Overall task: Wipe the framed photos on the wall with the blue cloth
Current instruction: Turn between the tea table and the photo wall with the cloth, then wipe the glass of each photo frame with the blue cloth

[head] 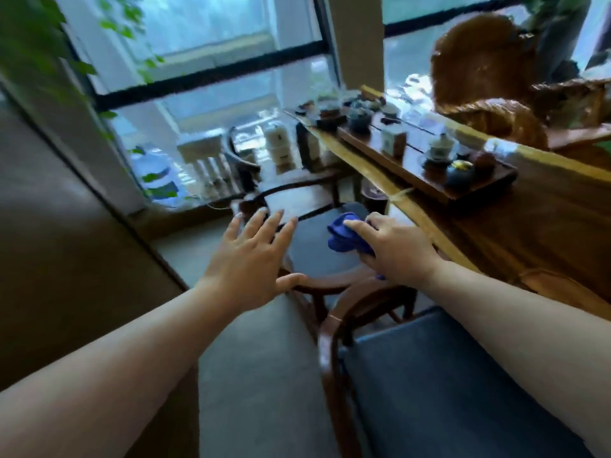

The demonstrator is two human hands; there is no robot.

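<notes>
Nearest us, our two bare forearms reach out over a blue-cushioned chair (446, 375). Our left hand (248, 259) is spread flat, fingers apart, holding nothing. Our right hand (396, 249) is clenched around the bunched blue cloth (344, 236), above a second chair's seat. To the right, a wooden table (529, 226) carries a tea tray (429, 180). We see no framed photos here.

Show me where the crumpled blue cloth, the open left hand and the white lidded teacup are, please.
crumpled blue cloth (344, 234): head view, on the bunched folds left of the fingers.
open left hand (251, 256): head view, on its back.
white lidded teacup (439, 147): head view, on its bowl.
</notes>
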